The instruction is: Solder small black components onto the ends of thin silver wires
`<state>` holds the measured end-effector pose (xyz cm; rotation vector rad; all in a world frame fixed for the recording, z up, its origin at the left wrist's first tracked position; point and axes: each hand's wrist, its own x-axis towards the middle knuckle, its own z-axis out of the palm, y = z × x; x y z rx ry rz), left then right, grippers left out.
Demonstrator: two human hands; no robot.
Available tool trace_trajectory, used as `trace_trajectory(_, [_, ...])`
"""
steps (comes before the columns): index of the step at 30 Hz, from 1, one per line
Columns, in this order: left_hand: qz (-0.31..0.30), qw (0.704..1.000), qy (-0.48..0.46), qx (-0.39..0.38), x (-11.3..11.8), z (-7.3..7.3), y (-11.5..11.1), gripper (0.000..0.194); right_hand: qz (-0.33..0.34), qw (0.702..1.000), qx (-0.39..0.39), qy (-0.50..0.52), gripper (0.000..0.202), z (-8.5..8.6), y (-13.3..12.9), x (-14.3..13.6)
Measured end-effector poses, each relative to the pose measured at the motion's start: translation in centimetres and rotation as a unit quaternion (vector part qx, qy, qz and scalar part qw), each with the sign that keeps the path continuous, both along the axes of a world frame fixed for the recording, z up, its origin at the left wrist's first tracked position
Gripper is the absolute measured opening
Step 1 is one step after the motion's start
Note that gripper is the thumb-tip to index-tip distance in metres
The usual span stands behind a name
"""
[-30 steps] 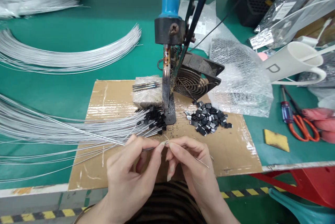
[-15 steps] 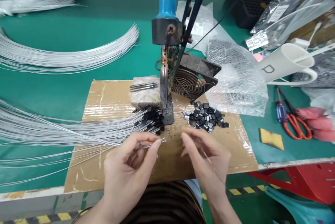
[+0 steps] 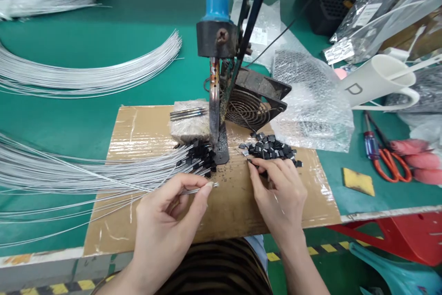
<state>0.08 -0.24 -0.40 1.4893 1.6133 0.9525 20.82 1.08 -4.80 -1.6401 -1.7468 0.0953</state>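
Between thumb and forefinger, my left hand pinches a few pale wires, whose tips poke out at the right. My right hand is at the near edge of a pile of small black connectors, thumb and forefinger closed around a small dark piece. A thin clear strand lies over this hand. Left of the pile, a bundle of wires ends in black connectors. Above them a soldering iron hangs tip down from its stand.
Cardboard lies under the work. Behind it are a wrapped block and a fan. Bubble wrap, a white mug, orange-handled scissors and a yellow sponge are at right. Another wire bundle lies back left.
My right hand has moved slightly right and up to the connector pile, and its fingers have closed on a dark piece. My left hand stays nearly still with the wires.
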Motion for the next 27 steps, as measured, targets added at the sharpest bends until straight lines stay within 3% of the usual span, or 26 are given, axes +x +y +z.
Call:
trace_trajectory(5, [0.015, 1.000, 0.008, -0.005, -0.2, 0.0, 0.0, 0.008, 0.063, 0.998, -0.023, 0.005, 0.019, 0.5, -0.7, 0.5])
trace_trajectory(15, [0.026, 0.999, -0.002, -0.029, -0.1, 0.0, 0.2, 0.013, 0.030, 0.998, -0.042, 0.028, 0.007, 0.0, 0.1, -0.4])
trace_trajectory(27, [0.017, 0.999, 0.007, -0.034, -0.4, 0.3, 0.4, 0.014, 0.039, 0.997, -0.044, 0.052, 0.014, 0.0, -0.5, -1.3])
